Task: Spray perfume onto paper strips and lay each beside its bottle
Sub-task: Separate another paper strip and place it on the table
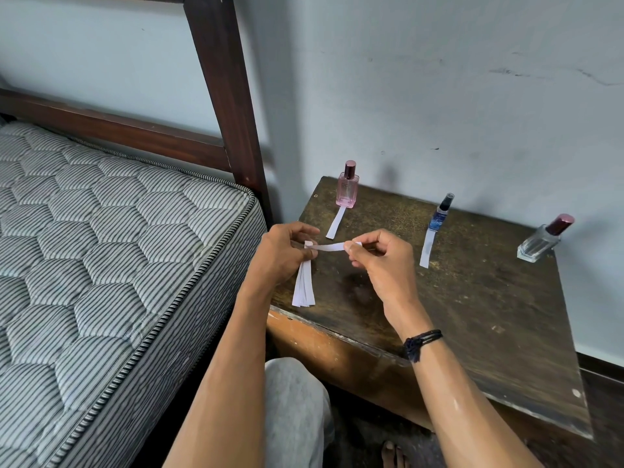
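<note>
Three perfume bottles stand along the back of a dark wooden table (472,298): a pink bottle (347,189) at the left, a slim blue bottle (439,214) in the middle, and a clear bottle with a maroon cap (543,239) at the right. One paper strip (336,222) lies in front of the pink bottle, another strip (427,248) in front of the blue one. My left hand (287,251) grips a bundle of paper strips (304,285) that hangs down. My right hand (378,255) pinches one strip (329,247) stretched between both hands.
A striped quilted mattress (101,248) on a dark wooden bed frame (223,96) stands directly left of the table. A pale wall rises behind the table. My knee in grey cloth (293,410) is below the table's front edge.
</note>
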The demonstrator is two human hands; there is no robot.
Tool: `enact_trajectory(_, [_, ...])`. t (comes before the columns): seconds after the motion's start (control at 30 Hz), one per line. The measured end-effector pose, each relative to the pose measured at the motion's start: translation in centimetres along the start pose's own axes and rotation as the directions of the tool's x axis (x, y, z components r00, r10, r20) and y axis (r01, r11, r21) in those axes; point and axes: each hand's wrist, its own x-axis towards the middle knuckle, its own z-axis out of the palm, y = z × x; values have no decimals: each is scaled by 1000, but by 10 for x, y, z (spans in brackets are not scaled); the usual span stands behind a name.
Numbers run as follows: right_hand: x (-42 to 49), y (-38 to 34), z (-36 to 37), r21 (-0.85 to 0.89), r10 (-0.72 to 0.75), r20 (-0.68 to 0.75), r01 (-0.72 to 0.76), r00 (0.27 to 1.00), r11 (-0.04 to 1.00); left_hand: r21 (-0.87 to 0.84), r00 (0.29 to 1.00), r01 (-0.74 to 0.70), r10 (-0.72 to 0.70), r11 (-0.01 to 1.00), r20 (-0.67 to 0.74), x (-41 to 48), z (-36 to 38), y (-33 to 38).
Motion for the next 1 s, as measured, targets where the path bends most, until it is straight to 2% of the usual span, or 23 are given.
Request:
enact_trajectory(0.2, [0,2,-2,26,19,-16,-18,1000,1000,-80,998,38,-42,996,-47,0,-2,-1])
enact_trajectory(0.6, [4,4,-3,28,35,-46,-34,998,999,-323,993,103,-116,941,-21,-7,-2,3])
enact_trajectory(1.0, [2,4,0,14,81,-75,-80,994,997,-408,983,166,-181,898,1,-8,0,5])
